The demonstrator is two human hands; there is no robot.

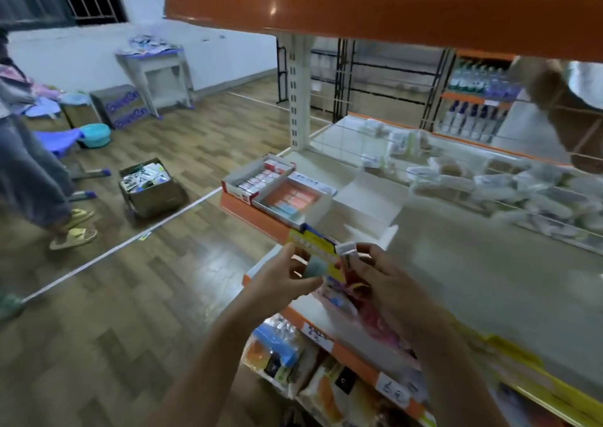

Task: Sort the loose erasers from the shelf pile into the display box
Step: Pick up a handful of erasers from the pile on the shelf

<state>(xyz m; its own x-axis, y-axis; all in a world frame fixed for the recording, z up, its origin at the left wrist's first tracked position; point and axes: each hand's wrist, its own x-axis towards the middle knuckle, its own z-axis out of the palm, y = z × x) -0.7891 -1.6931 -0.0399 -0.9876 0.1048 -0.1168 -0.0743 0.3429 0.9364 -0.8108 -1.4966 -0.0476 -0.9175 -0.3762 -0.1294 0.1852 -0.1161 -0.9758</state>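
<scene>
Head view: both hands work just in front of the shelf [456, 263], at its near edge; the frame is motion-blurred.
Left hand [287, 279]: its grip is clamped on a small yellow-and-blue box [315, 245], with a grey-blue block [316, 268], probably an eraser, pressed under the thumb; blur keeps me from being sure.
Right hand [375, 276]: fingers curled, the grip pinching a small white eraser [346, 249] against the box's right end.
Why held so: I judge the left hand steadies the pack while the right feeds or pulls a piece, close to the body for control.
Display boxes: an open box of pink and blue erasers [288, 199] sits on the shelf beyond the hands, towards the upright post [297, 100]; touching its left side is a red-trimmed box [257, 178] with small packs in a row. Both stand at the shelf's front edge, likely so stock faces the aisle.
Loose pile: pale wrapped items [489, 185] lie heaped deep on the shelf, right of the display boxes, well apart from the hands.
Surface: cream shelf board, orange front strip, wire rail behind.
Room: wood-pattern floor [130, 296]; a cardboard carton [148, 186] of goods left of the shelf; another person's legs [36, 172] further left; a white wall behind.
</scene>
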